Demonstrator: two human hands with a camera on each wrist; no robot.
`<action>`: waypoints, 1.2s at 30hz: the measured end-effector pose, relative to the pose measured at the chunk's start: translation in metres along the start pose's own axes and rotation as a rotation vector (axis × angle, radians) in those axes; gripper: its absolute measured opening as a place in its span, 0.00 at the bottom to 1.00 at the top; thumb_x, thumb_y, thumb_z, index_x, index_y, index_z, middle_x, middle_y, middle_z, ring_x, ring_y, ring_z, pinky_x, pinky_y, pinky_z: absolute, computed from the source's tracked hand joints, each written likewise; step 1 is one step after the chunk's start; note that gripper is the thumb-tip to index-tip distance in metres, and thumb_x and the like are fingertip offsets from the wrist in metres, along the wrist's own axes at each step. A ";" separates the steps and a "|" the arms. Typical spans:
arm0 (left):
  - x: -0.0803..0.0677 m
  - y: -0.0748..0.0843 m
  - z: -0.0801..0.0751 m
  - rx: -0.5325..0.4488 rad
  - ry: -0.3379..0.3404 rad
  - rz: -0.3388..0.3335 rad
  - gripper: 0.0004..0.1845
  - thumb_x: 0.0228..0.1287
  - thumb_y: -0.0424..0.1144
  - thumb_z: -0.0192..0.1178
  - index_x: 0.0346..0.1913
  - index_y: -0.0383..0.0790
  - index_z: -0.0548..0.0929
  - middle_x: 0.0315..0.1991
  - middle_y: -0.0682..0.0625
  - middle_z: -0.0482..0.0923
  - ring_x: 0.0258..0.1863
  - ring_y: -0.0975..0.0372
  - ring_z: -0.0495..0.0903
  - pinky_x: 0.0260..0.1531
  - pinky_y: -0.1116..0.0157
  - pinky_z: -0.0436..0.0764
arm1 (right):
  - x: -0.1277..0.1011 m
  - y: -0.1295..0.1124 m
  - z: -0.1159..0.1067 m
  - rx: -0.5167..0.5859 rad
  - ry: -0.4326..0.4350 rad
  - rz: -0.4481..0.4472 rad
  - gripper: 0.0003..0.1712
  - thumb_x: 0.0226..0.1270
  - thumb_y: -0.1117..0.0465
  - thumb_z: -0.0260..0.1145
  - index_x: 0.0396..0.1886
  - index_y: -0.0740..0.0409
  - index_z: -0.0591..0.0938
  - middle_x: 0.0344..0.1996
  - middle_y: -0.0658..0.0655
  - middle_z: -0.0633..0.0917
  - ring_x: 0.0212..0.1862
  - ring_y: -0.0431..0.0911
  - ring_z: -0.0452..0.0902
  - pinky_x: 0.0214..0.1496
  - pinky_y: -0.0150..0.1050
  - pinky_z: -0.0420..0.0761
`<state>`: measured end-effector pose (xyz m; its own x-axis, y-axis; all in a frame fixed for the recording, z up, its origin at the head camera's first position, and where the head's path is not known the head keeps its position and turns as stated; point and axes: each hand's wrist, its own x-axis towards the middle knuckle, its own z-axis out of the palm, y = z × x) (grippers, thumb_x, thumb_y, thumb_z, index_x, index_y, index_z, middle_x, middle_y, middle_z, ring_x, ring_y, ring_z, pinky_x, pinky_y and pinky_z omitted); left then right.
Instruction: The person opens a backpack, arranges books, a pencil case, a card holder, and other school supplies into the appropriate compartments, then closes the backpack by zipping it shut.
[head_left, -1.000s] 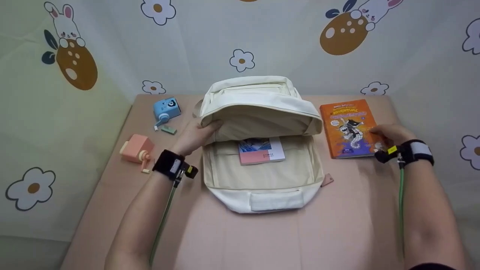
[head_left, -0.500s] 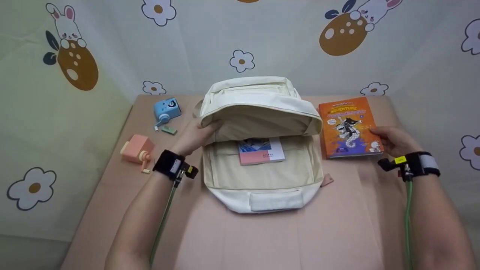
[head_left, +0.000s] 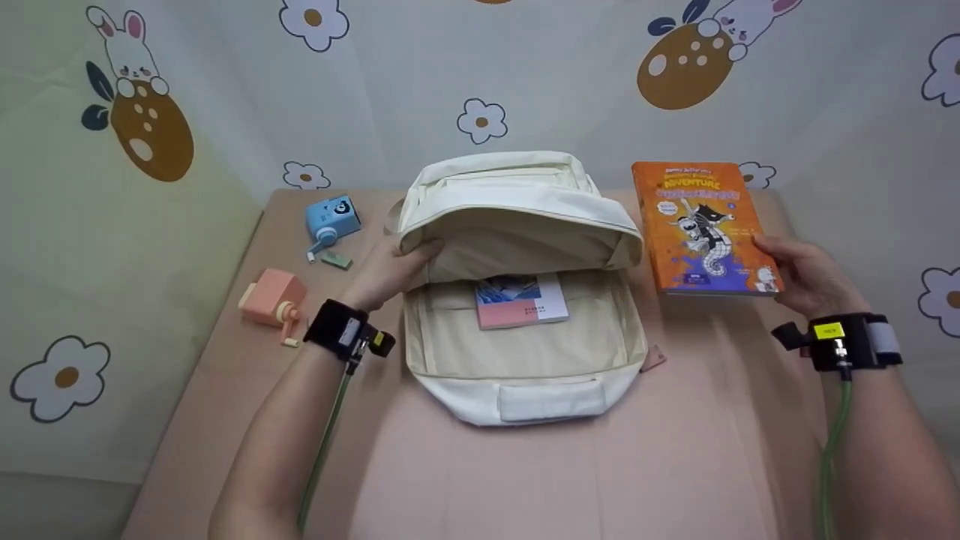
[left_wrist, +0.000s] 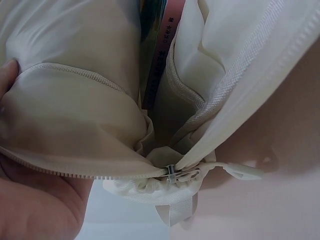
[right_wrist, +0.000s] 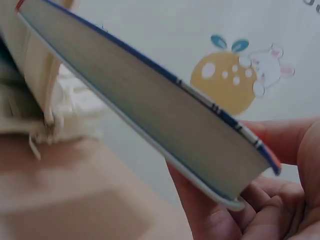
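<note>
A cream backpack (head_left: 525,405) lies unzipped in the middle of the table, its front flap raised. My left hand (head_left: 394,270) pinches the left edge of that flap, thumb inside; the zipper edge (left_wrist: 90,175) runs past the palm in the left wrist view. Inside the bag lies a small pink, white and blue book (head_left: 523,302). To the right, my right hand (head_left: 814,277) grips an orange hardcover book (head_left: 705,225) by its right edge, thumb on the cover and fingers beneath. The book is tilted and held above the table, its page block (right_wrist: 150,110) showing in the right wrist view.
On the left stand a blue crank pencil sharpener (head_left: 334,217) and a pink crank pencil sharpener (head_left: 276,298). A green eraser (head_left: 336,259) lies by the blue one. A small pink piece (head_left: 654,358) sits at the bag's right side. A patterned curtain (head_left: 405,82) hangs behind the table.
My right hand has lifted the orange book off the table, with its top edge rising and the hand shifting slightly right. The left hand and backpack stay as they were.
</note>
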<state>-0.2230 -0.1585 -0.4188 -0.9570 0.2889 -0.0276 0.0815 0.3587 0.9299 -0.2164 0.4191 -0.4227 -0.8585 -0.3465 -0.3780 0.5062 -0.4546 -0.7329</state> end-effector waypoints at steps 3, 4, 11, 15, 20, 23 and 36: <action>-0.003 0.006 0.000 -0.001 0.002 0.005 0.29 0.78 0.48 0.56 0.76 0.46 0.67 0.73 0.43 0.66 0.71 0.52 0.64 0.72 0.49 0.62 | -0.006 0.000 0.014 0.025 -0.103 -0.012 0.20 0.85 0.60 0.48 0.61 0.66 0.80 0.51 0.66 0.86 0.50 0.58 0.87 0.48 0.47 0.86; -0.003 0.006 0.000 0.000 0.004 0.006 0.29 0.78 0.48 0.57 0.77 0.46 0.67 0.73 0.43 0.66 0.71 0.52 0.64 0.72 0.49 0.62 | -0.008 0.000 0.018 0.029 -0.143 -0.014 0.21 0.85 0.60 0.46 0.62 0.67 0.79 0.52 0.67 0.86 0.51 0.59 0.86 0.48 0.48 0.86; -0.005 0.010 -0.001 0.026 0.011 0.010 0.29 0.78 0.48 0.57 0.76 0.45 0.68 0.72 0.43 0.68 0.70 0.52 0.66 0.70 0.50 0.64 | -0.017 0.002 0.053 -0.064 -0.404 -0.060 0.28 0.86 0.62 0.34 0.66 0.70 0.77 0.54 0.69 0.84 0.51 0.59 0.86 0.49 0.48 0.85; 0.003 -0.001 -0.003 0.035 0.022 0.008 0.29 0.77 0.49 0.57 0.75 0.45 0.69 0.72 0.43 0.68 0.70 0.52 0.67 0.69 0.50 0.66 | -0.021 0.012 0.077 -0.211 -0.423 -0.065 0.27 0.86 0.64 0.35 0.67 0.68 0.77 0.53 0.68 0.85 0.50 0.57 0.87 0.48 0.46 0.86; 0.013 -0.016 -0.005 0.015 0.022 -0.010 0.29 0.75 0.53 0.59 0.71 0.41 0.74 0.68 0.43 0.73 0.65 0.53 0.71 0.66 0.52 0.70 | -0.023 0.031 0.104 -0.299 -0.442 0.014 0.23 0.85 0.67 0.40 0.66 0.65 0.77 0.53 0.66 0.86 0.50 0.54 0.87 0.50 0.46 0.85; 0.015 -0.016 -0.006 0.001 0.022 -0.022 0.29 0.73 0.57 0.60 0.66 0.39 0.78 0.61 0.42 0.77 0.59 0.54 0.75 0.60 0.54 0.75 | -0.020 0.044 0.117 -0.352 -0.480 0.051 0.22 0.84 0.68 0.42 0.65 0.67 0.78 0.52 0.66 0.86 0.49 0.54 0.87 0.50 0.46 0.85; 0.015 -0.016 -0.004 -0.027 0.041 -0.028 0.28 0.72 0.56 0.62 0.66 0.42 0.80 0.60 0.44 0.80 0.59 0.55 0.77 0.61 0.54 0.75 | 0.023 0.107 0.119 -0.459 -0.441 0.269 0.19 0.83 0.63 0.51 0.60 0.66 0.82 0.50 0.63 0.87 0.49 0.50 0.87 0.52 0.44 0.84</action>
<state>-0.2393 -0.1637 -0.4325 -0.9694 0.2425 -0.0394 0.0475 0.3422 0.9384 -0.1721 0.2647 -0.4426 -0.5453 -0.7438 -0.3864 0.5277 0.0534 -0.8477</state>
